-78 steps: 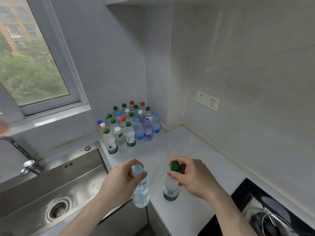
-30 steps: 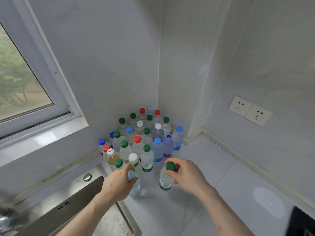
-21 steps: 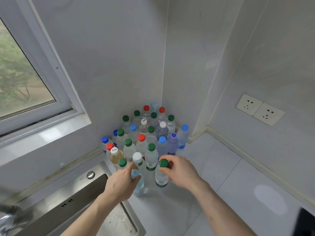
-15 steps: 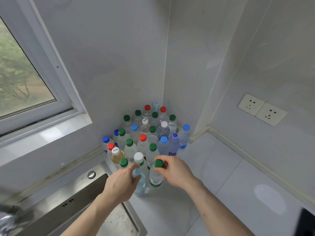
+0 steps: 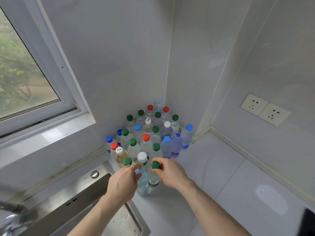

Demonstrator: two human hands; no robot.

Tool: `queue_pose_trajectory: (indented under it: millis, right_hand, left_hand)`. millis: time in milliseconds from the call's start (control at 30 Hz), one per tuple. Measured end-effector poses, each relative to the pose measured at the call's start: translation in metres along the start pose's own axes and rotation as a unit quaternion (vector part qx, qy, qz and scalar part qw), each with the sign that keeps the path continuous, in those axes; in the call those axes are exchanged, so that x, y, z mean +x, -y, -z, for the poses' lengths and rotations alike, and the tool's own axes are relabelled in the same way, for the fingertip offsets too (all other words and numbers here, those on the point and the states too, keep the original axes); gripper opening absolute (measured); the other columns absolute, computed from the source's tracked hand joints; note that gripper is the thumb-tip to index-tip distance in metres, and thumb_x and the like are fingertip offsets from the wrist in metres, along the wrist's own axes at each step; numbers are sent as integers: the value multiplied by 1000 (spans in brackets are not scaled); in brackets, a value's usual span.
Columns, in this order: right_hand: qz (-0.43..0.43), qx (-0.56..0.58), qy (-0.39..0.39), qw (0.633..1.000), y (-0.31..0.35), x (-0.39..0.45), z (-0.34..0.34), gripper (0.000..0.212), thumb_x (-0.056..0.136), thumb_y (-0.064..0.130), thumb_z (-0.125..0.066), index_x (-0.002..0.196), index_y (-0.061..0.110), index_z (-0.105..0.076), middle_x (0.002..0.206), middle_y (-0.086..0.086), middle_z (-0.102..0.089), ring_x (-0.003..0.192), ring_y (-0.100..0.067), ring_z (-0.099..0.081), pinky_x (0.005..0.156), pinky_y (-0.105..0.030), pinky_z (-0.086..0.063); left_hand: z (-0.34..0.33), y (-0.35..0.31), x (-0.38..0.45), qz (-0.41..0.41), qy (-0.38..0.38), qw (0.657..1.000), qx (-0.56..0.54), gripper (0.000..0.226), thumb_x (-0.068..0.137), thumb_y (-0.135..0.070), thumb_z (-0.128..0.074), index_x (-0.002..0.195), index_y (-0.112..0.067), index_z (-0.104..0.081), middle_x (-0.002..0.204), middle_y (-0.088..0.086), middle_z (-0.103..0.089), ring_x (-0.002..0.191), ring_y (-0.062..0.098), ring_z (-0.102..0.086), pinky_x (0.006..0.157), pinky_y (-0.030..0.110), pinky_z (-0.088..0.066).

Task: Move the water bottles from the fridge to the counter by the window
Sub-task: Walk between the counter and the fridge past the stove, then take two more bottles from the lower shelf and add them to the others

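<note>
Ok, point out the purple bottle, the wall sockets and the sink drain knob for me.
purple bottle (image 5: 176, 145): head view, on its body below the cap.
wall sockets (image 5: 265, 109): head view, at the seam between the two plates.
sink drain knob (image 5: 94, 174): head view, on its round metal top.

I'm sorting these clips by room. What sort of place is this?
Most likely a home kitchen: a steel sink set into a pale counter in a corner, with wall sockets above and a window beside.
</note>
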State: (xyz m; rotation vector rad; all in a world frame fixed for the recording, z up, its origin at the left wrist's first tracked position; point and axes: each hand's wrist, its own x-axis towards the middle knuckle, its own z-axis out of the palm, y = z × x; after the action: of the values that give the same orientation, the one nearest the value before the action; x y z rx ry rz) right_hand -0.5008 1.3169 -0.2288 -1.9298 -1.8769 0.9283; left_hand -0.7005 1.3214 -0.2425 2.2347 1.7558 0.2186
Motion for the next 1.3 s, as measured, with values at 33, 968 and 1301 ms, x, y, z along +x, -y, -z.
queue_pose_trajectory:
  millis: [33, 968, 1301]
  right_hand:
    - [-3, 5, -1, 1000, 0, -1, -2, 20, 99, 40, -65, 119, 38, -65, 100, 9, -68, 80, -19, -68, 74, -36, -58]
    - [-23, 58, -71, 996, 3, -101, 20, 54, 102, 35, -56, 151, 49, -39, 124, 22, -57, 93, -6, -56, 97, -32, -52]
    - [-57, 98, -139, 984, -30, -206, 58, 49, 102, 31, -59, 147, 49, -46, 128, 26, -55, 98, 1, -66, 89, -16, -52]
  left_hand:
    - [1, -1, -1, 0, -2, 1000, -1, 29, 105, -43, -49, 133, -38, -54, 110, -12, -67, 91, 14, -65, 66, 26, -51]
    - [29, -22, -53, -59, 18, 998, -16, 40, 104, -36, -50, 144, -36, -51, 151, -20, -43, 119, 9, -60, 89, 26, -55]
    - [55, -91, -90, -156, 18, 984, -82, 31, 102, -37, -56, 133, -40, -57, 144, -25, -47, 111, 3, -62, 88, 21, -51]
